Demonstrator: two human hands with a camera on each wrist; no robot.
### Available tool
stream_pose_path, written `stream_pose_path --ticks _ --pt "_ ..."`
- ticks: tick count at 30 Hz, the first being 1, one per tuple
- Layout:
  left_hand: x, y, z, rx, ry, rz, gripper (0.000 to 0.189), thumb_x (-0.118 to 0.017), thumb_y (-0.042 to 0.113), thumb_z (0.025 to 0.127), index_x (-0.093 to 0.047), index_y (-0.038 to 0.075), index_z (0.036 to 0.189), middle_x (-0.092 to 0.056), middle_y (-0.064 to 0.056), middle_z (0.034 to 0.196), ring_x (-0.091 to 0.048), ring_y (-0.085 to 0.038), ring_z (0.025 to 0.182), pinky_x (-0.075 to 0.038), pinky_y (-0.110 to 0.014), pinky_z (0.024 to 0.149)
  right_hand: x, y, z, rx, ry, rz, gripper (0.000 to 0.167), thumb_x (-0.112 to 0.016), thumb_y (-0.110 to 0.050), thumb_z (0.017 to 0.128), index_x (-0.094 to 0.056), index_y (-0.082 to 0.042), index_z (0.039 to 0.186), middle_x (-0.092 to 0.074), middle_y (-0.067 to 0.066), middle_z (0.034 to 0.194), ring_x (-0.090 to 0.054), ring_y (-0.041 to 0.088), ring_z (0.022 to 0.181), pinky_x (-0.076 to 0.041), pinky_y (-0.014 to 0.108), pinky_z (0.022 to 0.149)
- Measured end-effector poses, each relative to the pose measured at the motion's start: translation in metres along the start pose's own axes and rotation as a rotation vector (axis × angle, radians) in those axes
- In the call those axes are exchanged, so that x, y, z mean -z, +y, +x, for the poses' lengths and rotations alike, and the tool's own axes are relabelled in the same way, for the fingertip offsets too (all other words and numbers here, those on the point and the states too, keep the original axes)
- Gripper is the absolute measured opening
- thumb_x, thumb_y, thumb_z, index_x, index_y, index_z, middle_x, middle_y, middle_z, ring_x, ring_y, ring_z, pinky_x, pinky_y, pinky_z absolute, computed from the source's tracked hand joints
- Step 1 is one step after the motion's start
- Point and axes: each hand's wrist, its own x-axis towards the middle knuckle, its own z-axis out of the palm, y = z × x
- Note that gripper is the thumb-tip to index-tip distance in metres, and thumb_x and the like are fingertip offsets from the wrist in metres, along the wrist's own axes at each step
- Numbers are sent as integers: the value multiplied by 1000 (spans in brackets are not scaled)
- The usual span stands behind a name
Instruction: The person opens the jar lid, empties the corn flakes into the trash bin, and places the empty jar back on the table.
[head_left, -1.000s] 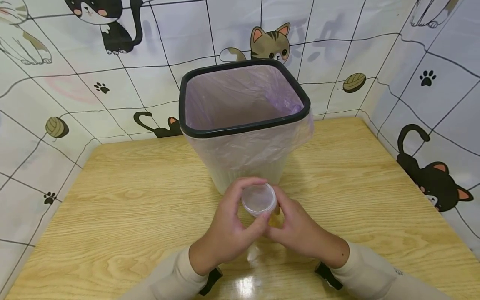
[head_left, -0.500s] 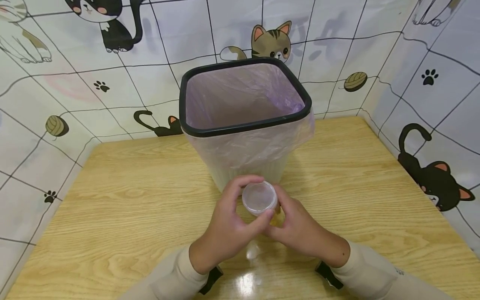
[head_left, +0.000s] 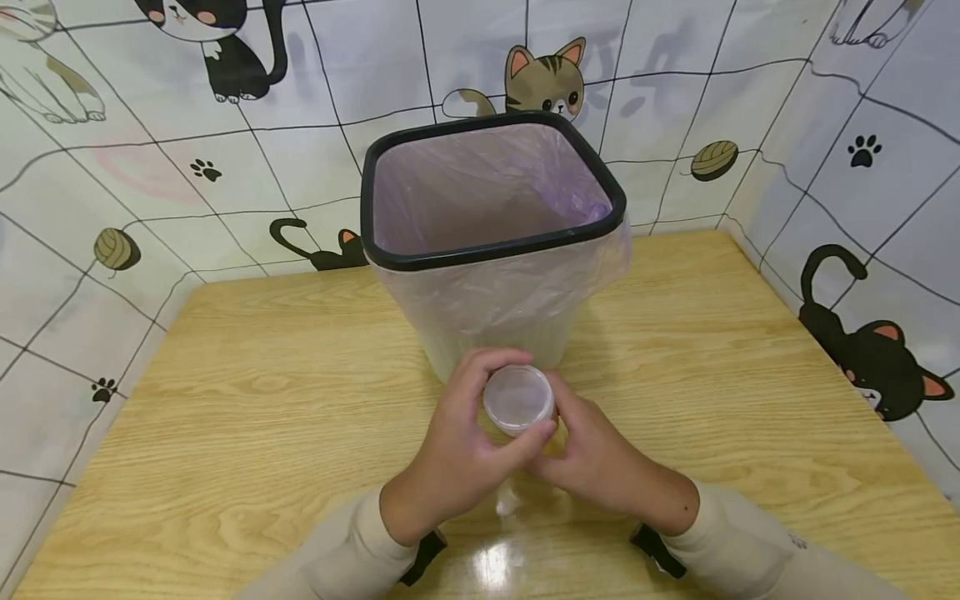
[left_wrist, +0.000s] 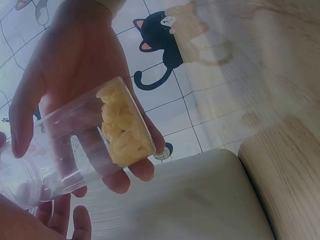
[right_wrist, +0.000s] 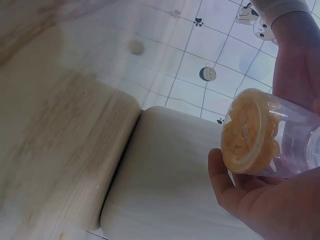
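A clear jar (left_wrist: 75, 150) with a transparent round lid (head_left: 519, 399) is held between both hands, in front of the lined bin. Yellowish chunks (left_wrist: 125, 127) lie packed at its base. In the head view my left hand (head_left: 461, 454) grips around the lid, index finger on the far side and thumb on the near side. My right hand (head_left: 603, 458) holds the body of the jar from the right, its fingers partly hidden behind it. The right wrist view shows the jar's bottom (right_wrist: 246, 131) in the open, off the table.
Just beyond the hands stands a pale bin (head_left: 487, 325) with a black rim (head_left: 495, 252) and a pinkish plastic liner (head_left: 450, 187). Below is a wood-grain table (head_left: 262, 417). Cat-patterned walls (head_left: 315, 167) enclose the back and sides.
My left thumb has slid slightly to the right along the lid's near edge. Both hands and the jar stay almost in place, and the view has shifted a little.
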Motion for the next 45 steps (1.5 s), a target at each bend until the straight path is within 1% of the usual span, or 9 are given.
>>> stream_pose_path --ticks 4,9,13,17,25,30,35,40,45 --pt "-1 0 0 -6 -18 -18 53 -79 12 80 -54 8 127 -58 -9 125 -56 -20 115 -49 -33 94 -1 -1 -1 4 -2 4 60 -75 -10 82 -45 -9 134 -68 2 116 -63 11 103 -54 33 87" --pt "-2 -1 1 -42 -18 -36 49 -79 9 79 -57 7 123 -64 -9 120 -61 -20 112 -50 -33 95 1 -3 -1 -4 -32 18 65 -74 -11 85 -41 -15 140 -67 0 117 -63 11 105 -54 34 89" --pt "-2 -2 1 -67 -22 -45 47 -80 7 79 -59 7 122 -66 -9 118 -62 -20 111 -49 -33 97 2 -3 -1 17 -49 17 70 -74 -10 85 -36 -14 144 -67 1 117 -64 13 106 -55 35 90" --pt "-1 -1 2 -86 -42 -45 49 -79 8 80 -58 6 124 -63 -9 120 -59 -20 113 -49 -33 98 2 -2 0 19 -45 7 68 -75 -12 85 -38 -12 141 -67 2 114 -64 12 102 -56 35 87" --pt "1 -2 1 -118 -93 -42 52 -63 7 80 -52 6 131 -57 -10 124 -55 -20 115 -49 -34 96 2 0 0 -10 10 -50 59 -76 -22 81 -46 -13 131 -65 -6 102 -54 6 86 -47 29 76" --pt "2 -3 1 -130 -110 -48 53 -57 6 81 -49 4 133 -55 -13 128 -53 -22 118 -49 -36 98 2 1 0 -15 29 -49 60 -77 -20 80 -47 -12 131 -65 -6 101 -53 6 85 -45 28 76" --pt "0 -3 1 -110 -98 -50 49 -60 7 87 -47 3 134 -54 -13 131 -54 -24 118 -48 -35 97 3 3 0 6 37 -36 62 -77 -28 84 -46 -10 134 -67 -4 105 -54 5 85 -45 28 76" --pt "1 -4 1 -93 -67 -52 53 -65 6 86 -45 4 135 -55 -13 128 -57 -24 115 -48 -36 98 3 6 1 59 27 -29 61 -72 -38 90 -44 -10 136 -67 -3 107 -55 6 88 -46 30 78" --pt "0 -4 0 -89 -49 -61 55 -68 5 84 -46 4 135 -56 -13 127 -58 -24 112 -49 -35 96 3 5 0 53 23 -20 61 -72 -38 91 -43 -9 137 -68 -1 110 -57 6 92 -48 31 81"
